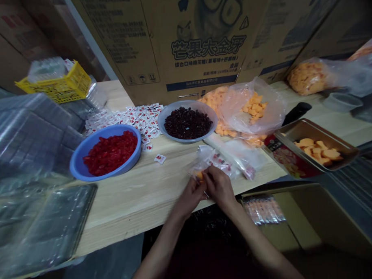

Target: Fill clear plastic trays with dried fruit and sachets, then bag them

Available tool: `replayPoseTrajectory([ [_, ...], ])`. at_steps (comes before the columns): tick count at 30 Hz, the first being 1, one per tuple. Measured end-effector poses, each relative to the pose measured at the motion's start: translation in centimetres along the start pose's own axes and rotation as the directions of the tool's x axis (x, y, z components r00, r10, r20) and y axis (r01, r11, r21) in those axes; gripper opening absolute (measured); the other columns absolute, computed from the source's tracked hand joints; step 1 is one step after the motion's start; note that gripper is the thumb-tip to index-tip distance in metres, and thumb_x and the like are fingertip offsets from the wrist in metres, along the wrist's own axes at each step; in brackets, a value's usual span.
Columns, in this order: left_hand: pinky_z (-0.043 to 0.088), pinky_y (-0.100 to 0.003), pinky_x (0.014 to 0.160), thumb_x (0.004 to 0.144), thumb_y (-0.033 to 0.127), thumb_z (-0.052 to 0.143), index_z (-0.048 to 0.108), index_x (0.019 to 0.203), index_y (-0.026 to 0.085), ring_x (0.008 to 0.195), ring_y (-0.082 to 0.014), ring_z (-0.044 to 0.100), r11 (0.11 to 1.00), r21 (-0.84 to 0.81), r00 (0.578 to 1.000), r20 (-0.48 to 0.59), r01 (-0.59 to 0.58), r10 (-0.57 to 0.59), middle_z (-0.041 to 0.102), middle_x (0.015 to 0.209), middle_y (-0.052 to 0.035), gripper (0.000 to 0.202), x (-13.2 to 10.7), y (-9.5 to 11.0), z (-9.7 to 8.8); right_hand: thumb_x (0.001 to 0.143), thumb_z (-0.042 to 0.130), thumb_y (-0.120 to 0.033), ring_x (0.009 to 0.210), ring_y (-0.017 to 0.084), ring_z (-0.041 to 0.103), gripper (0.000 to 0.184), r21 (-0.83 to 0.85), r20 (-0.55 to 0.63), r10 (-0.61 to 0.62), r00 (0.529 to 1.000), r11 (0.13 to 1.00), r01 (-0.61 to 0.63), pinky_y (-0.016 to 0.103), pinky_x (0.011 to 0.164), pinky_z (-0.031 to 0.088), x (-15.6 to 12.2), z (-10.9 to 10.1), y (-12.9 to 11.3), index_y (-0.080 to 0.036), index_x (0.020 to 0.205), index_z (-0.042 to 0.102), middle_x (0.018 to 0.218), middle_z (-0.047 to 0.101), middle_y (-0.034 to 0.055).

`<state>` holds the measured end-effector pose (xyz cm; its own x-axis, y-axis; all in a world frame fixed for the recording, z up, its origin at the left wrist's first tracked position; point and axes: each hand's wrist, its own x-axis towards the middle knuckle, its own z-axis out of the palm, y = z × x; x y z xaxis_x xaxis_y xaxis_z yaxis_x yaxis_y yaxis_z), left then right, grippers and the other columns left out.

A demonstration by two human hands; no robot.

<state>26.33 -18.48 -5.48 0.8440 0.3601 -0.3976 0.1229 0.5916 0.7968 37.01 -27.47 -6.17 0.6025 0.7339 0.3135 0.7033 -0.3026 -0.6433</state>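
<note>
At the table's front edge my left hand (191, 195) and my right hand (220, 186) come together, fingers pinched. Between them is a transparent plastic wrapper (191, 168) with an orange candy piece (200, 175) showing at it. My fingers hide most of both, and the detail is blurred. Just beyond lie transparent bags (219, 158) with small red and dark pieces. Behind these stands a pale bowl (188, 140) of dark red candies (188, 122). A blue bowl (134, 161) of bright red candies (111, 152) sits to the left.
Small printed sachets (127, 119) are heaped behind the bowls. Orange candies (255, 107) spill around a plastic bag, and more fill a tin (342, 160) at right. Transparent trays (30, 141) and a yellow basket (54, 87) stand left. A carton (307, 216) with wrapped packs is below right.
</note>
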Motion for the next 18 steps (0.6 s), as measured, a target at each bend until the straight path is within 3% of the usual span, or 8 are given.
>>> replayPoseTrajectory([
  [2,0.055,-0.034,0.084,0.075,0.040,0.081,0.069,0.118,0.021,0.105,-0.0251,0.066,0.999,0.044,0.995,0.098,-0.003,-0.002,0.069,0.118,-0.0122,0.048,-1.2,0.6,-1.1,0.099,0.047,-0.023,0.073,0.018,0.056,0.017,0.057,0.008,0.044,0.999,0.997,-0.045,0.028,0.067,0.041,-0.1,-0.4,0.1,-0.021,0.084,0.054,0.077,0.059,0.0027],
  [4,0.055,-0.034,0.089,0.077,0.038,0.080,0.070,0.118,0.023,0.108,-0.0248,0.065,0.997,0.076,0.994,0.113,-0.013,0.004,0.068,0.120,-0.0120,0.045,-2.4,0.9,-2.2,0.098,0.047,-0.023,0.071,0.018,0.055,0.017,0.089,0.040,0.056,0.998,0.994,-0.059,0.028,0.066,0.040,-0.4,-0.7,-0.2,-0.021,0.084,0.055,0.077,0.059,0.0023],
  [7,0.054,-0.033,0.089,0.078,0.037,0.079,0.070,0.119,0.023,0.105,-0.0230,0.066,0.997,0.080,0.999,0.046,-0.019,0.016,0.068,0.120,-0.0109,0.044,-3.6,0.3,-3.0,0.100,0.044,-0.022,0.073,0.018,0.054,0.020,0.114,0.080,0.016,0.997,0.993,-0.025,0.029,0.068,0.039,-1.1,-0.9,-1.4,-0.020,0.083,0.054,0.078,0.057,0.0028],
  [11,0.054,-0.034,0.089,0.077,0.035,0.079,0.068,0.120,0.022,0.104,-0.0229,0.066,0.997,-0.018,0.997,-0.031,-0.068,0.068,0.070,0.116,-0.0093,0.046,-3.6,-1.6,-2.6,0.099,0.046,-0.020,0.076,0.019,0.055,0.019,0.181,0.166,-0.036,0.986,0.983,0.005,0.030,0.069,0.042,-2.4,-1.1,-3.7,-0.020,0.083,0.055,0.080,0.058,0.0035],
  [16,0.049,-0.023,0.075,0.071,0.035,0.083,0.070,0.095,0.017,0.077,-0.0141,0.063,0.979,-0.083,0.959,-0.234,-0.186,0.163,0.071,0.087,-0.0025,0.033,-3.6,-3.2,-2.4,0.099,0.048,-0.018,0.073,0.017,0.057,0.020,0.261,0.214,-0.068,0.974,0.965,0.010,0.029,0.067,0.046,-4.1,-1.6,-5.3,-0.021,0.080,0.054,0.077,0.059,0.0020],
  [18,0.047,-0.021,0.069,0.072,0.040,0.083,0.070,0.086,0.016,0.069,-0.0121,0.059,0.978,-0.087,0.948,-0.276,-0.190,0.160,0.069,0.079,-0.0011,0.031,-4.0,-3.3,-2.8,0.098,0.053,-0.021,0.080,0.019,0.062,0.013,0.253,0.206,-0.081,0.975,0.967,0.027,0.031,0.073,0.051,-5.0,-1.6,-5.3,-0.021,0.087,0.059,0.084,0.063,0.0038],
])
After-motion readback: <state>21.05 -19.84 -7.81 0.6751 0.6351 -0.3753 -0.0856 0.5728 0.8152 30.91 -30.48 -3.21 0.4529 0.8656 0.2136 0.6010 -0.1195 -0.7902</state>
